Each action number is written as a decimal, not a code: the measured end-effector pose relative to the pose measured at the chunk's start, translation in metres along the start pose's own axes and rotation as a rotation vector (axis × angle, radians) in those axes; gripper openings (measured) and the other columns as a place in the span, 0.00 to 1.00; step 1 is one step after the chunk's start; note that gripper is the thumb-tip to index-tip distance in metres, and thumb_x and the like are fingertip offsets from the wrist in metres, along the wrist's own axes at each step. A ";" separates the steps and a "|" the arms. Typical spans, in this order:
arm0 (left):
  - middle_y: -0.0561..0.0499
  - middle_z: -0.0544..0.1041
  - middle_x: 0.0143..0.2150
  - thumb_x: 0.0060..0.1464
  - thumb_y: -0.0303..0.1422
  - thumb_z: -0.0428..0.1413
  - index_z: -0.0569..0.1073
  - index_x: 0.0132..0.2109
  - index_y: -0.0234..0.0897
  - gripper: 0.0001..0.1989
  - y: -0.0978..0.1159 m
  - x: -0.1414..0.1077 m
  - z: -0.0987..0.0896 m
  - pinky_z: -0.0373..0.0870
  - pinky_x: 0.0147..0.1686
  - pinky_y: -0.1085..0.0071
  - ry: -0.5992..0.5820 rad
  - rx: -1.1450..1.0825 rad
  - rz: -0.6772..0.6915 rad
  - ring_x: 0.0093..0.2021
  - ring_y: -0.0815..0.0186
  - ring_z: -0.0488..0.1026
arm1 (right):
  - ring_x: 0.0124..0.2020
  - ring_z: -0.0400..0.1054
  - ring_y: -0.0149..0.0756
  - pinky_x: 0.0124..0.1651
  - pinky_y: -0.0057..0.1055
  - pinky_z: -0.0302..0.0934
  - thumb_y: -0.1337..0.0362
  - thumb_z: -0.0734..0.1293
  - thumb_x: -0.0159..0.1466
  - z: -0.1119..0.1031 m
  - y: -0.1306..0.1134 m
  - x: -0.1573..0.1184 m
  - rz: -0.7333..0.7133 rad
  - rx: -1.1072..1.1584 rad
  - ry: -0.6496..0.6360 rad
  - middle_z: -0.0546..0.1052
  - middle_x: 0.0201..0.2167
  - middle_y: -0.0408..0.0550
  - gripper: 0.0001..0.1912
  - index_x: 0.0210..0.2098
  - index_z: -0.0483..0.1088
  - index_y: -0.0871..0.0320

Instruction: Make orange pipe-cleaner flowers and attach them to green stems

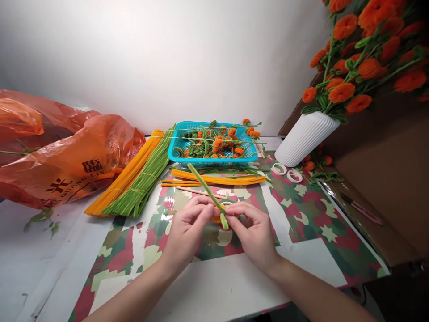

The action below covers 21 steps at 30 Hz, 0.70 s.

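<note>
My left hand [188,228] and my right hand [253,230] meet over the middle of the table, fingertips pinched close together. Between them is a green fuzzy stem [204,184], its long end slanting up to the left and a short folded end pointing down. Both hands grip it near its lower part. Some orange material [217,219] shows just behind the fingertips, partly hidden by them. Beyond the hands lie a thin wooden stick [201,192] and a row of yellow-orange fuzzy strips [221,178].
A blue basket [214,163] holds orange flowers. Yellow [117,185] and green [142,183] bundles lie beside an orange plastic bag [67,156] at left. Right are tape rolls [279,169], a tilted white vase [306,138] of orange flowers, and a pink-handled cutter [365,211].
</note>
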State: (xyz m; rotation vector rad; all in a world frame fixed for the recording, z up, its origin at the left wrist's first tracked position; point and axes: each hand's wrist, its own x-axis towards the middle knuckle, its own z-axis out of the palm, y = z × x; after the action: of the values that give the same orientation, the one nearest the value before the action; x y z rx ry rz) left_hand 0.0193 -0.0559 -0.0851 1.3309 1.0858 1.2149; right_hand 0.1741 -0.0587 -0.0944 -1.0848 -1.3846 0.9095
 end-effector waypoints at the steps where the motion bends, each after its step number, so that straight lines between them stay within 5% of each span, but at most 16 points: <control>1: 0.45 0.73 0.40 0.58 0.36 0.56 0.79 0.31 0.37 0.12 0.000 0.001 0.001 0.76 0.38 0.69 0.006 0.002 -0.029 0.42 0.61 0.74 | 0.36 0.74 0.36 0.37 0.31 0.69 0.74 0.68 0.58 0.000 0.000 0.000 0.001 -0.001 -0.005 0.79 0.30 0.46 0.09 0.30 0.77 0.55; 4: 0.45 0.73 0.39 0.52 0.34 0.60 0.79 0.30 0.36 0.06 0.003 0.001 0.003 0.76 0.34 0.70 0.001 -0.030 -0.074 0.42 0.60 0.74 | 0.35 0.73 0.36 0.38 0.31 0.68 0.74 0.68 0.59 -0.001 0.001 0.001 -0.044 -0.049 -0.025 0.78 0.30 0.46 0.09 0.31 0.77 0.55; 8: 0.44 0.74 0.44 0.52 0.35 0.59 0.77 0.29 0.36 0.08 0.006 0.001 0.001 0.74 0.40 0.69 -0.021 -0.051 -0.066 0.49 0.56 0.71 | 0.35 0.71 0.36 0.38 0.33 0.66 0.77 0.65 0.59 -0.004 0.002 0.001 -0.193 -0.185 -0.053 0.77 0.30 0.46 0.11 0.31 0.76 0.56; 12: 0.46 0.74 0.42 0.54 0.38 0.59 0.76 0.28 0.36 0.11 0.005 0.003 -0.002 0.72 0.40 0.71 0.010 -0.056 -0.108 0.46 0.60 0.72 | 0.34 0.69 0.36 0.36 0.33 0.64 0.78 0.64 0.60 -0.004 0.002 -0.001 -0.302 -0.267 -0.073 0.77 0.30 0.46 0.12 0.32 0.75 0.56; 16: 0.48 0.73 0.39 0.54 0.37 0.59 0.69 0.23 0.35 0.15 0.000 0.002 0.002 0.69 0.42 0.71 0.052 -0.057 -0.101 0.43 0.63 0.71 | 0.35 0.70 0.35 0.38 0.32 0.65 0.77 0.64 0.60 -0.002 0.001 -0.002 -0.273 -0.223 -0.048 0.77 0.31 0.45 0.11 0.33 0.72 0.55; 21: 0.54 0.68 0.27 0.59 0.42 0.55 0.67 0.26 0.36 0.17 -0.006 -0.006 0.007 0.66 0.27 0.75 -0.063 -0.130 -0.250 0.27 0.70 0.66 | 0.34 0.69 0.35 0.38 0.32 0.64 0.75 0.65 0.60 -0.001 0.003 -0.001 -0.186 -0.167 0.005 0.76 0.31 0.44 0.08 0.32 0.68 0.54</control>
State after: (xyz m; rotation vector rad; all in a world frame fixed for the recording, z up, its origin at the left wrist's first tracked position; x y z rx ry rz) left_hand 0.0258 -0.0614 -0.0922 1.0917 1.0738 1.0335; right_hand 0.1749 -0.0594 -0.0972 -1.0614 -1.5505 0.6655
